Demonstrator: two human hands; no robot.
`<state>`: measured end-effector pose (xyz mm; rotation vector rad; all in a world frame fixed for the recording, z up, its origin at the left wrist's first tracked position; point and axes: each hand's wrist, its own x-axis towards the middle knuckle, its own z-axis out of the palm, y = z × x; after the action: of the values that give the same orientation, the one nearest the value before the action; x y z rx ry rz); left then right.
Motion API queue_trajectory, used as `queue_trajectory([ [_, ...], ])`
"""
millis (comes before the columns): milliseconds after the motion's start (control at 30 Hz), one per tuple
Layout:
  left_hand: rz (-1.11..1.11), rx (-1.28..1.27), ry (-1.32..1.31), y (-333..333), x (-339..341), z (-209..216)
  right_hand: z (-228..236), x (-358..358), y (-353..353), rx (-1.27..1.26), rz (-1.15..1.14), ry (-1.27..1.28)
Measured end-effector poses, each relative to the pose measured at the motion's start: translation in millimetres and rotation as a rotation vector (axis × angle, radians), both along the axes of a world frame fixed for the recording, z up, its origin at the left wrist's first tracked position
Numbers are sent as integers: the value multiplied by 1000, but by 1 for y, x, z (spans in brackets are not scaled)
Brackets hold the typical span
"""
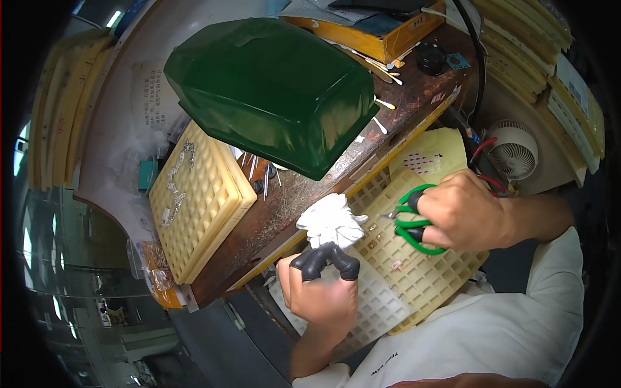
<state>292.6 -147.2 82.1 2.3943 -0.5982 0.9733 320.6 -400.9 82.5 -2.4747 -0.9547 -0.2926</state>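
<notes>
- Head view: left hand [325, 297], black finger cots [347, 264], fingertips bunched at lower edge of crumpled white cloth bundle [331, 218]; can't tell if gripping.
- Left forearm angles up from below.
- Right hand [462, 212] holds green-handled metal scissors [407, 226], tips leftward, over cream waffle-grid tray [446, 275].
- Right forearm enters from right, near level.

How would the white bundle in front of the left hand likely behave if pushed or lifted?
The white bundle is probably floppy, given its loose, creased folds. It looks like thin fabric, so it's likely light for its size. With its irregular, crumpled outline, it would probably squash or slide rather than roll.
</notes>
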Motion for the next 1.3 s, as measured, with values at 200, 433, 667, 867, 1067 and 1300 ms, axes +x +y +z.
queue_trajectory([
  [200, 7, -228, 148, 4, -1, -2, -40, -9, -62, -236, -451, 201],
  [433, 2, -609, 423, 12, -1, -4, -75, -18, -90, -384, -564, 199],
  [667, -69, -928, 605, 11, -7, 3, -20, -20, -27, 317, -191, 21],
  [867, -224, -1049, 639, 12, -16, 8, -4, -15, 58, 786, 169, 290],
  [1067, -326, -1071, 696, 15, -17, 6, 1, -9, 64, 970, 242, 865],
  [1300, -326, -1061, 770, 16, -16, 8, 10, -6, 63, 1028, 218, 1035],
])
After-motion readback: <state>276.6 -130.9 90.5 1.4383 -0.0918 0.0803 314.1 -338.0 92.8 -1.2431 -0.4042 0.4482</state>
